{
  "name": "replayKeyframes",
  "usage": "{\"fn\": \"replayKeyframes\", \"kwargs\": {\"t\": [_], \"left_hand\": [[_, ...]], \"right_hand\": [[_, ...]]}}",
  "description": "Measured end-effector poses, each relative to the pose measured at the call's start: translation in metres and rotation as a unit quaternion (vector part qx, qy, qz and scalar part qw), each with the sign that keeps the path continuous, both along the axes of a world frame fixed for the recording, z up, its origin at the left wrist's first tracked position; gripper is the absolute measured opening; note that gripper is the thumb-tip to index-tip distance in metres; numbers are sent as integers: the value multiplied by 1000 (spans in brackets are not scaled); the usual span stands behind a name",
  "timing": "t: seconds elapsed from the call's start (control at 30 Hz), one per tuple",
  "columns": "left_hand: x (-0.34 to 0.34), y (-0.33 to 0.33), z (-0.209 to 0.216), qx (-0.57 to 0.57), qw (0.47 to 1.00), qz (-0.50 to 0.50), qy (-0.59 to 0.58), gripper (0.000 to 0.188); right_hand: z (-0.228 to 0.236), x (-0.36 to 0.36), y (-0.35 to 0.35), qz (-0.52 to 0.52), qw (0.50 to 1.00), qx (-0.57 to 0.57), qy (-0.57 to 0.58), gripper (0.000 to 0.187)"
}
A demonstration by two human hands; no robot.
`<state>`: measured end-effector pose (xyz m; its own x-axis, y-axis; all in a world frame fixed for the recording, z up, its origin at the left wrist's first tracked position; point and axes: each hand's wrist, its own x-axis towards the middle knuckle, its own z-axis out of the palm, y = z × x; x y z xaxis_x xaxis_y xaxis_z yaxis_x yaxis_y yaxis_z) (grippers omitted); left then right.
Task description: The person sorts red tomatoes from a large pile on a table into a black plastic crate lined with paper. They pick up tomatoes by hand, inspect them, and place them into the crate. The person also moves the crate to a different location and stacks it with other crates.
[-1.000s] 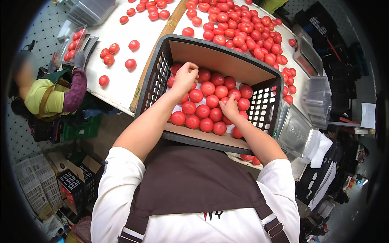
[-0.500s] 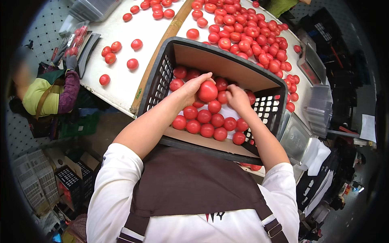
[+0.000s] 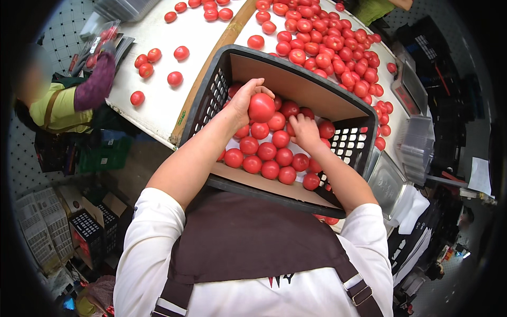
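A black plastic crate (image 3: 296, 203) stands in front of me, lined with brown cardboard (image 3: 301, 87). Inside it lie many round red tomatoes, among them a near row with one tomato (image 3: 270, 169) by the front wall. Raised above them, my left hand (image 3: 244, 101) is closed on a large tomato (image 3: 261, 108), palm turned inward. Lower in the crate, my right hand (image 3: 305, 132) curls its fingers over a tomato (image 3: 290, 129) that shows beside the fingertips; the rest of it is hidden.
Behind the crate a big heap of tomatoes (image 3: 338, 45) covers the white table (image 3: 158, 113), divided by a wooden strip (image 3: 211, 68). Clear plastic trays (image 3: 417, 142) and a scale (image 3: 409, 87) stand at right. A co-worker in a purple sleeve (image 3: 95, 84) handles packed tomatoes at left.
My left hand has lifted slightly up and left with its tomato. My right hand has shifted a little, its fingers curled lower over the tomatoes. The co-worker's arm has reached farther forward.
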<state>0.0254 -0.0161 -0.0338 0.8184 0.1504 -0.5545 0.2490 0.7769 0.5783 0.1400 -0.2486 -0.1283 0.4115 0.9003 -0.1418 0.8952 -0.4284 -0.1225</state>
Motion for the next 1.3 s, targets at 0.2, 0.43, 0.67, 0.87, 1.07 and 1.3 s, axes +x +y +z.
{"fn": "replayKeyframes", "kwargs": {"t": [0.2, 0.43, 0.67, 0.87, 1.07, 1.3], "left_hand": [[1, -3, 1, 10, 995, -99, -5, 50], [-3, -17, 16, 38, 982, -180, 44, 60], [-8, -18, 26, -118, 974, -184, -57, 81], [-1, 0, 20, -134, 982, -42, -122, 70], [3, 3, 11, 59, 996, 61, 26, 56], [2, 14, 4, 9, 992, 106, 69, 43]], "right_hand": [[97, 14, 8, -240, 568, 195, 763, 58], [117, 6, 30, -232, 489, 305, 783, 42], [125, -11, 60, -112, 792, 400, 447, 33], [28, -3, 51, -242, 926, 168, 234, 31], [-1, -49, 70, -237, 959, 15, 152, 57], [-32, -57, 79, -360, 915, 75, 167, 69]]}}
